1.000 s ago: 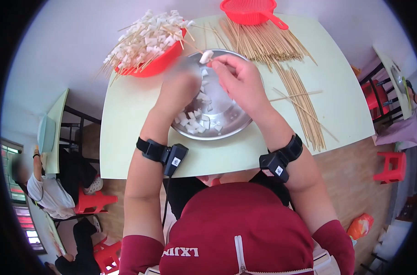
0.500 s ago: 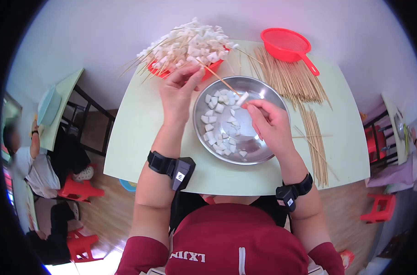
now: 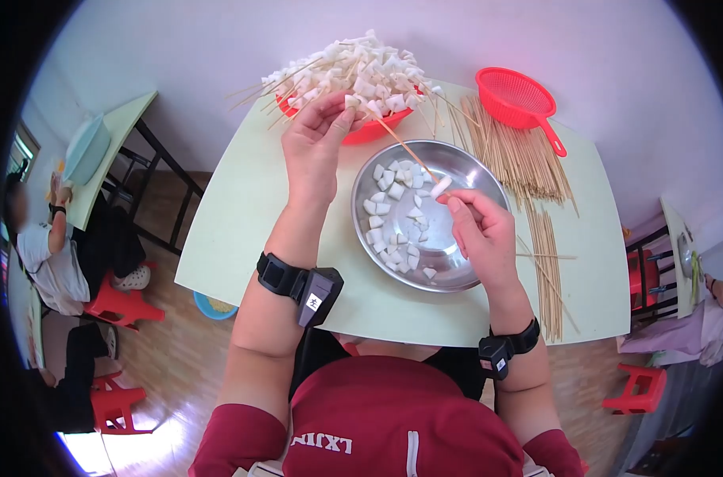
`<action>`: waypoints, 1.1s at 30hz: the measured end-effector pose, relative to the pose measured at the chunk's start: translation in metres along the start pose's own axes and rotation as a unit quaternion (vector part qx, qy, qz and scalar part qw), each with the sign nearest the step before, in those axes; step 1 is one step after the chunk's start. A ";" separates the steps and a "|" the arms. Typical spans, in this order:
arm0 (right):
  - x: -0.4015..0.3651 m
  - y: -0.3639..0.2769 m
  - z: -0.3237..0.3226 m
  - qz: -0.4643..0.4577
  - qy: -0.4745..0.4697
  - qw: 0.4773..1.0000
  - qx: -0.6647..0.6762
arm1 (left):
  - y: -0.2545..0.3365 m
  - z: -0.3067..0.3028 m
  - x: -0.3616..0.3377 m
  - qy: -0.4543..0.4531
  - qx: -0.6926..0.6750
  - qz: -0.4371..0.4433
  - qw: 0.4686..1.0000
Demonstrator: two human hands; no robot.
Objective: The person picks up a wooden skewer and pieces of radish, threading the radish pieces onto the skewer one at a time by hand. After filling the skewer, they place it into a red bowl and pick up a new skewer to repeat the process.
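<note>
Between the thumb and fingertips of my left hand is a white chunk, just in front of the heaped skewers. My right hand pinches the lower end of a thin wooden skewer over the steel bowl. A white piece sits on that skewer at my right fingertips. The skewer slants up and left, its far end close to my left fingers; whether they touch is unclear. Loose white chunks lie in the bowl's left part.
Behind, a red basket holds a pile of skewered white pieces. A red strainer rests by bare sticks; more sticks lie right of the bowl. People sit at side tables, left and right.
The view has shifted a little, moving the table items rightward. My hands are slightly farther apart, and a white chunk now shows at my left fingertips.
</note>
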State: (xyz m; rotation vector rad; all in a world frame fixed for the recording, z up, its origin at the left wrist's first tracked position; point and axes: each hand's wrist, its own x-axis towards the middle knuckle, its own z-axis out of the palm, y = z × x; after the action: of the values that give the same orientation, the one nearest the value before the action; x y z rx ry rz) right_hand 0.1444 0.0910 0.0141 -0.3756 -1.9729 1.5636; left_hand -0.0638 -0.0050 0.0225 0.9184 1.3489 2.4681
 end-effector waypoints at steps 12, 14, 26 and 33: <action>-0.002 -0.007 0.001 0.025 0.009 1.000 0.006 | -0.002 0.003 -0.001 0.001 -0.007 -0.008 1.000; -0.001 -0.006 0.002 0.030 0.015 0.999 0.003 | 0.000 0.005 -0.002 0.001 -0.010 -0.009 1.000; 0.000 -0.005 -0.001 -0.008 0.008 1.000 -0.026 | 0.000 0.001 -0.001 -0.027 0.053 0.045 0.997; 0.000 0.005 0.006 -0.011 0.015 1.000 -0.017 | 0.001 0.002 -0.002 -0.033 0.059 0.029 0.997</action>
State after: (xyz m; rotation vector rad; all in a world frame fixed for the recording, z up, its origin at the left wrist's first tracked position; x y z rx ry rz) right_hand 0.1404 0.0878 0.0083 -0.3882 -1.9761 1.5040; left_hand -0.0606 -0.0056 0.0232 1.0711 1.4779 2.3991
